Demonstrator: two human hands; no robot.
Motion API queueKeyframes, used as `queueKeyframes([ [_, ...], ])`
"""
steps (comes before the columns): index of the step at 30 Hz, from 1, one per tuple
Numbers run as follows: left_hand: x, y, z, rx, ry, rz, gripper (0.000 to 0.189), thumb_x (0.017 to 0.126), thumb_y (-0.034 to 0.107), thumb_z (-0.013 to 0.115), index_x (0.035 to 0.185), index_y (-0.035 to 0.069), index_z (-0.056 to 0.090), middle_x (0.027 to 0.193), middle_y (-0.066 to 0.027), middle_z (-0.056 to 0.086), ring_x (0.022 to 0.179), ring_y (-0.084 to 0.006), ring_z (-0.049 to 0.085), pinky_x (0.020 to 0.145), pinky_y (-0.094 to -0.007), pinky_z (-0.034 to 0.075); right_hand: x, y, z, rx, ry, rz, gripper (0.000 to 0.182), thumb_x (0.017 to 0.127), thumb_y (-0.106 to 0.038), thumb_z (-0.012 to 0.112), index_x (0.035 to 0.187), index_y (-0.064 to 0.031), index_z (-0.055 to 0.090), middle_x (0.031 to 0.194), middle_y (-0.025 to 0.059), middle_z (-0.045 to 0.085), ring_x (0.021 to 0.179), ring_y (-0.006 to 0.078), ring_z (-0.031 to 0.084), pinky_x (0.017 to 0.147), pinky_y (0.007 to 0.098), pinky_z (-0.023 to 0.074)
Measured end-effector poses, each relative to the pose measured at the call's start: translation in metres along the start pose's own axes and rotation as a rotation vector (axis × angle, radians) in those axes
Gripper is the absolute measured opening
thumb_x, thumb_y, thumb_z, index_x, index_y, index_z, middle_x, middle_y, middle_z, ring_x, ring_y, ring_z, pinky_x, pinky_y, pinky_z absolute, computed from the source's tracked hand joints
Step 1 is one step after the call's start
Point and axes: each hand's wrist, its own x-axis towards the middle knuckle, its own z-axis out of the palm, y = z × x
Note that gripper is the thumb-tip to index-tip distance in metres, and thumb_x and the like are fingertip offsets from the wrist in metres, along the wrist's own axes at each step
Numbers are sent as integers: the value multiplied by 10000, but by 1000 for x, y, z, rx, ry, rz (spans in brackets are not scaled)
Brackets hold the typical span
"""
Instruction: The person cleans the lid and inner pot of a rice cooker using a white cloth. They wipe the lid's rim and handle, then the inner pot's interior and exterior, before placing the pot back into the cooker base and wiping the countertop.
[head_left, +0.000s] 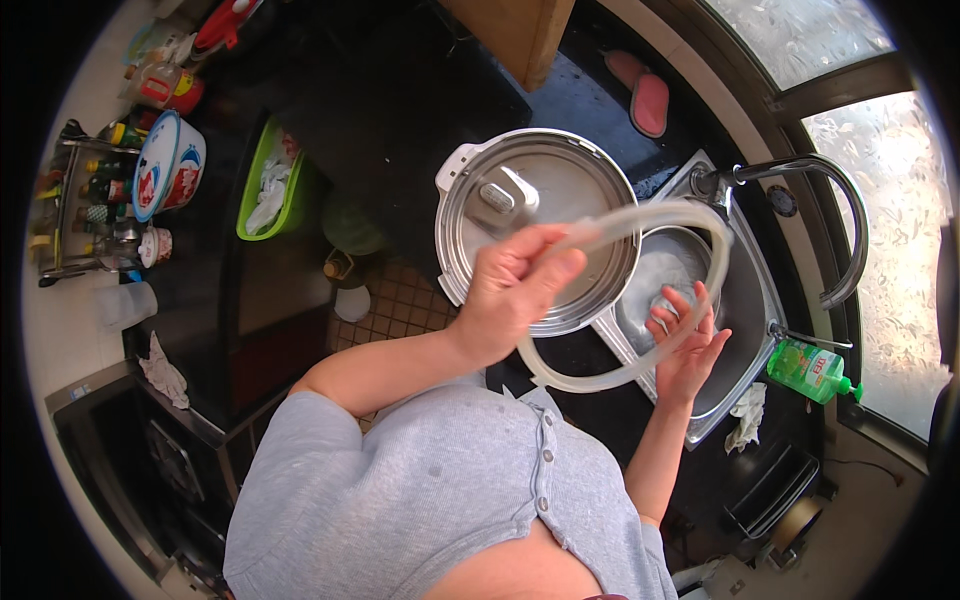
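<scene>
My left hand (517, 289) pinches a translucent silicone sealing ring (592, 381) between thumb and fingers at its upper left. Palm up and fingers spread, my right hand (686, 341) is at the ring's right side, and the ring crosses in front of its fingers. Whether those fingers touch the ring I cannot tell. Behind my left hand a round metal pressure cooker lid (577, 169) lies inside-up, partly over the sink's edge. A metal basin (637, 300) sits in the stainless steel sink (739, 322), partly hidden by the ring and right hand.
A curved faucet (862, 217) rises beside the sink. A green dish soap bottle (810, 370) and a crumpled cloth (746, 418) are at right. Pink oval pads (649, 105) lie beyond the lid. Left are a green bin (296, 202), an enamel basin (184, 165) and several bottles (105, 187).
</scene>
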Motion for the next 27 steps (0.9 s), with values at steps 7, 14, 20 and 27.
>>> queueKeyframes([
  [7,-7,-34,-41,162,407,-10,258,890,221,592,1053,22,582,611,49,459,464,9,368,394,-147,279,18,31,3,-651,76,-164,395,935,-92,462,1312,-39,357,799,46,572,512,26,446,441,148,343],
  [14,-24,-54,-70,423,542,77,309,924,222,520,1127,3,442,668,-28,554,502,-41,475,433,-169,391,33,54,13,-998,-61,-217,386,925,-112,481,1292,-51,378,753,59,603,536,103,522,509,243,437],
  [20,-26,-51,-80,479,535,33,264,940,196,476,1102,3,395,714,-87,598,561,-97,566,494,-196,460,43,61,23,-1054,-43,-298,341,907,-112,512,1235,-46,446,876,121,618,682,221,605,625,317,477],
  [27,-21,-37,-93,592,474,-50,257,925,189,506,1044,-12,399,729,-124,631,596,-135,615,540,-238,483,71,61,43,-1247,-57,-397,311,887,-105,518,1193,-53,493,998,168,578,839,331,588,734,380,465],
])
